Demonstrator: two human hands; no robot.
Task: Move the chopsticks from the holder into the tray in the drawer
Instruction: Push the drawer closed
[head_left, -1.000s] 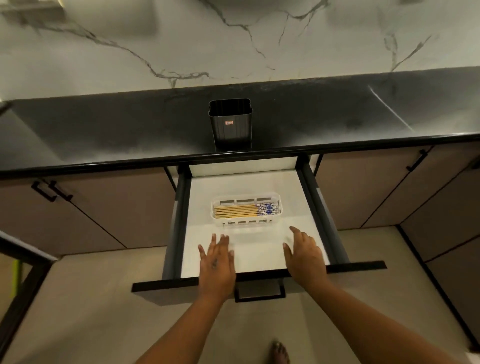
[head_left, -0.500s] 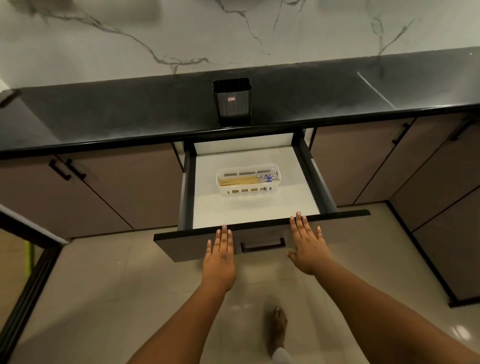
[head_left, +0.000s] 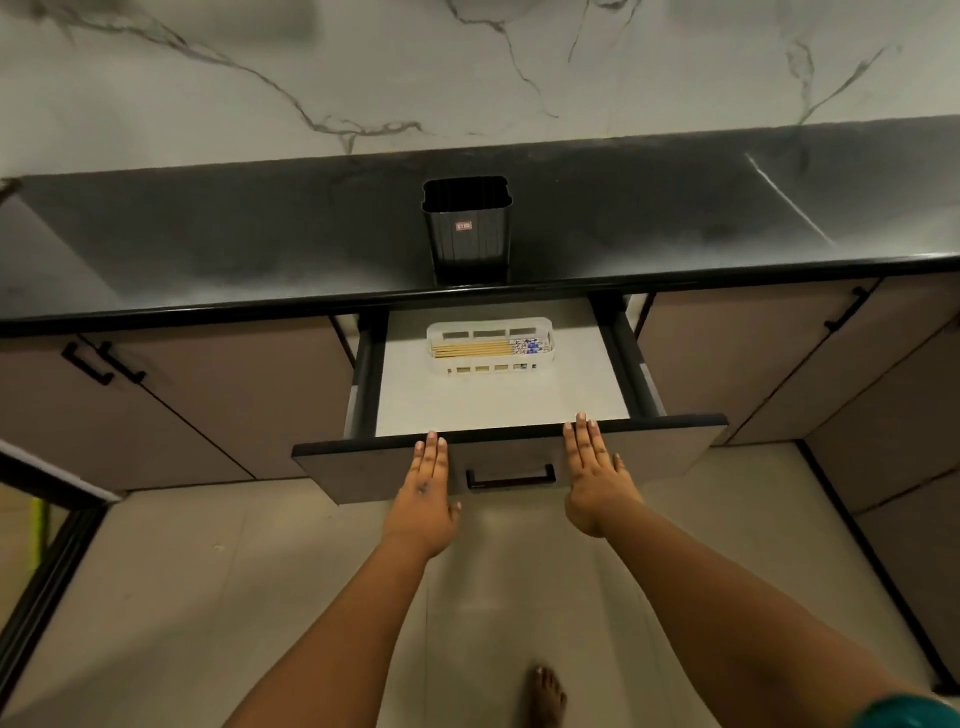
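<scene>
Chopsticks (head_left: 485, 348) already flat in white tray (head_left: 545, 358) inside drawer (head_left: 649, 452), holder (head_left: 466, 234) looks empty; light, stiff, smooth sticks, likely best pinched mid-bundle; left hand (head_left: 423, 486) and right hand (head_left: 592, 467) flat, fingers straight, pressing drawer front, gripping nothing.

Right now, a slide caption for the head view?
Both hands flat on the drawer front; chopsticks in the tray, holder empty.

you've got a glossy black stone-look counter (head_left: 208, 249), ribbed matt black plastic holder (head_left: 466, 234), white slotted plastic tray (head_left: 491, 370), pale wood chopsticks (head_left: 472, 349) with printed ends, matt drawer (head_left: 649, 452) front, veined marble-look wall (head_left: 467, 78).
</scene>
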